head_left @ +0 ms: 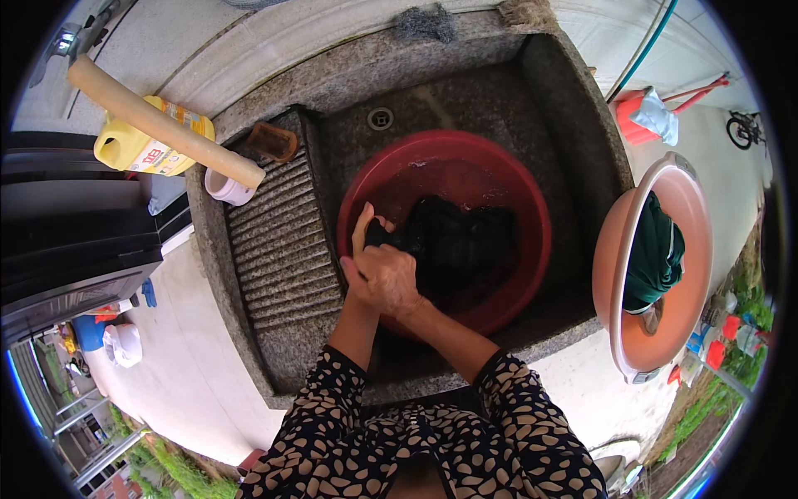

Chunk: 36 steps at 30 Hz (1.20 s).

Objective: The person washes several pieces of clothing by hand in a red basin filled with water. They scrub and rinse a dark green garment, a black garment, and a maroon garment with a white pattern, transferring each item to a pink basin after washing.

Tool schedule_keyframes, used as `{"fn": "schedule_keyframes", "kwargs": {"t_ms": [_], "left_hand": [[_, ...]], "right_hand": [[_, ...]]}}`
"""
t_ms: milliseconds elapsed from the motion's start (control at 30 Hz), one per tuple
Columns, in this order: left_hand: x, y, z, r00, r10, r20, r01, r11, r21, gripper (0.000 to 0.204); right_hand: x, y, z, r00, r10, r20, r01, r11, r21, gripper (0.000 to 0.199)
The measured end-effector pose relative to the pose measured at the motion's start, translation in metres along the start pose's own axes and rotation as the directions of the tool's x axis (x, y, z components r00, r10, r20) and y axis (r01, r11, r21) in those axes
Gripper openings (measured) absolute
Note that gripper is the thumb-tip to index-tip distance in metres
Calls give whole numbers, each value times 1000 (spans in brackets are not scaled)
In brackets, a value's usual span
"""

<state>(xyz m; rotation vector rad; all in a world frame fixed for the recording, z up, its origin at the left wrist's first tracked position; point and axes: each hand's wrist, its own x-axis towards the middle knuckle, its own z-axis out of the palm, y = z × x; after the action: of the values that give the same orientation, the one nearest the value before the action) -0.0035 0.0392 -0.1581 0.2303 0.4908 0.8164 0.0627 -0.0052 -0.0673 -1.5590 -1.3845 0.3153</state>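
Observation:
A soaked black cloth (465, 245) lies bunched in the water of a red basin (544, 241). One end of it rises toward the basin's left side, where both my hands meet. My right hand (391, 276) is closed around that end and crosses in front of my left hand. My left hand (362, 229) is partly hidden; its visible fingers curve round the cloth near the basin's rim. The basin stands inside a grey stone sink (573, 141), right of its ribbed washboard (278, 241).
On the sink's left edge are a yellow jug (125, 145), a cardboard-coloured tube (158, 116), a whitish cup (229, 188) and a brown scrubbing brush (273, 143). A pink basin (611, 274) with dark green cloth (654, 254) stands at the right. A drain (380, 119) lies behind the red basin.

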Motion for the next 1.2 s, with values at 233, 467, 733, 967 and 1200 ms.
{"fn": "schedule_keyframes", "kwargs": {"t_ms": [233, 467, 733, 967, 1200], "left_hand": [[-3, -21, 70, 922, -200, -332, 196, 980, -46, 25], [-14, -14, 25, 1000, 19, -15, -19, 1000, -5, 28], [-11, 31, 98, 941, -253, -227, 310, 912, 268, 40], [-36, 54, 142, 942, -317, -105, 249, 457, 854, 33], [-81, 95, 121, 973, 194, -122, -46, 688, 724, 15]], "right_hand": [[50, 69, -20, 963, 230, -142, -255, 947, -193, 31], [27, 26, -12, 998, -7, -70, 0, 994, -107, 29], [85, 126, -102, 781, 620, 72, -580, 679, 451, 31], [124, 19, -134, 934, 285, 216, -357, 737, 574, 17], [96, 84, -133, 866, 434, 246, -478, 864, 156, 40]]}}
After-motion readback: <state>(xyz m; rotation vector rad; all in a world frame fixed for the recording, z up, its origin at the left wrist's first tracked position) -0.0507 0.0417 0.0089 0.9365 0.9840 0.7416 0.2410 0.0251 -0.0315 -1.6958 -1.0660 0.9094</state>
